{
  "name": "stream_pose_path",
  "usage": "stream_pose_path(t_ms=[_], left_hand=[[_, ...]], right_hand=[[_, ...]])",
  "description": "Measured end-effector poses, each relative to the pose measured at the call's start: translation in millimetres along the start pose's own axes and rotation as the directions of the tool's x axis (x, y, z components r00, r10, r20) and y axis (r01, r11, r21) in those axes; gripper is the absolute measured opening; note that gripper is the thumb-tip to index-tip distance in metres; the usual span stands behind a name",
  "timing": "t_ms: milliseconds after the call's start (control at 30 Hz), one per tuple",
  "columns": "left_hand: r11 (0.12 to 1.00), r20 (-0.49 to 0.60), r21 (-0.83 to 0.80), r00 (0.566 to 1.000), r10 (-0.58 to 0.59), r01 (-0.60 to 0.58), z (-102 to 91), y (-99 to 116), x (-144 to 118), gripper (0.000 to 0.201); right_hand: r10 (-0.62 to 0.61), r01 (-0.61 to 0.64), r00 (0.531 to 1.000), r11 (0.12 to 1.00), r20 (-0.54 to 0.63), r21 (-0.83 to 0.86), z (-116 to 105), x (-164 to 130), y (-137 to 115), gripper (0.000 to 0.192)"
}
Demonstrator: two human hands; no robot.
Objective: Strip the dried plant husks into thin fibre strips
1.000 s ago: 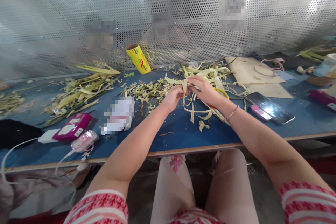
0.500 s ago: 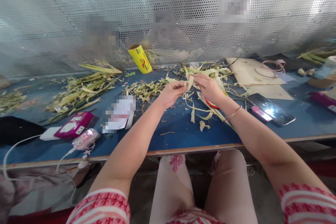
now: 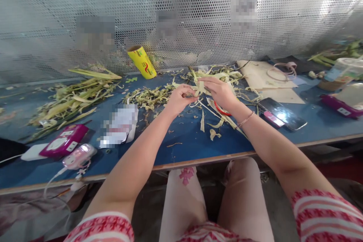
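My right hand (image 3: pixel 217 90), fingers closed, holds a pale leaf strip (image 3: pixel 201 87) above the table. Against the lower end of that strip, the thumb and fingers of my left hand (image 3: pixel 181 100) are pinched together. Thin pale strips hang and lie below both hands. Under my right wrist shows a red curved object (image 3: pixel 222 109), mostly hidden. Behind the hands spreads a heap of pale dry leaves (image 3: pixel 234 76). Small greenish shreds (image 3: pixel 149 97) lie to the left of my left hand.
A yellow cardboard tube (image 3: pixel 142 62) leans near the perforated metal wall (image 3: pixel 198 15). Longer dry leaves (image 3: pixel 75 96) lie left. Phones (image 3: pixel 283 113), a paper sheet (image 3: pixel 261 73), a plastic cup (image 3: pixel 340 73) and a purple device (image 3: pixel 66 141) sit on the blue table (image 3: pixel 193 147).
The view has turned slightly, so the table things sit further left. The left fingers have shifted down along the leaf strip, while the right hand keeps its hold.
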State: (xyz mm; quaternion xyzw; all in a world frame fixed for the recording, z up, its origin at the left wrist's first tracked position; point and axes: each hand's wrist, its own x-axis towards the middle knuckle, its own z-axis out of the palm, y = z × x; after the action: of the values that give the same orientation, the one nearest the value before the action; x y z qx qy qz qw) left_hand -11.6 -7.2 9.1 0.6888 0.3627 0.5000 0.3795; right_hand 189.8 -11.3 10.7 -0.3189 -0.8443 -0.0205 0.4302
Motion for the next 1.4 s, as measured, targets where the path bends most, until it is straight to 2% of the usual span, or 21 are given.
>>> stream_pose_path(t_ms=[100,167,300,367,633,833,1233,1400], left_hand=[[0.994,-0.021,0.103,0.999,0.044,-0.041,0.2,2.7,-0.7,0.01],[0.994,-0.029,0.101,0.999,0.043,-0.04,1.8,4.0,-2.0,0.008],[0.992,-0.043,-0.036,0.992,-0.122,0.121,7.5,1.8,-4.2,0.002],[0.983,-0.035,-0.089,0.985,-0.167,0.163,9.9,-0.7,-4.2,0.003],[0.973,0.047,-0.19,0.991,-0.126,0.133,8.1,-11.2,-3.0,0.016],[0.927,0.021,-0.32,0.98,-0.2,0.196,8.3,-12.7,-2.9,0.025],[0.782,0.012,-0.523,0.921,-0.39,0.338,12.5,-6.0,-1.0,0.01],[0.789,0.056,-0.514,0.931,-0.361,0.336,13.9,-5.3,-2.8,0.01]], right_hand=[[-0.004,0.004,1.0,1.0,0.004,-0.015,-1.2,-0.3,-3.1,0.047],[-0.011,0.012,1.0,1.0,0.012,-0.022,-1.8,-0.7,-5.7,0.049],[-0.047,0.048,0.997,0.998,0.056,-0.026,-0.9,-1.4,-9.5,0.051],[-0.048,0.051,0.997,0.998,0.061,-0.036,0.4,-1.4,-9.3,0.049],[-0.017,0.017,1.0,0.998,0.01,-0.057,3.8,0.7,2.7,0.039],[0.004,-0.002,0.999,0.998,0.043,-0.062,3.7,0.1,4.8,0.031],[-0.038,0.04,0.998,0.998,0.052,-0.042,1.0,-1.6,3.5,0.03],[-0.035,0.037,0.998,0.998,0.055,-0.045,3.9,-2.2,1.9,0.032]])
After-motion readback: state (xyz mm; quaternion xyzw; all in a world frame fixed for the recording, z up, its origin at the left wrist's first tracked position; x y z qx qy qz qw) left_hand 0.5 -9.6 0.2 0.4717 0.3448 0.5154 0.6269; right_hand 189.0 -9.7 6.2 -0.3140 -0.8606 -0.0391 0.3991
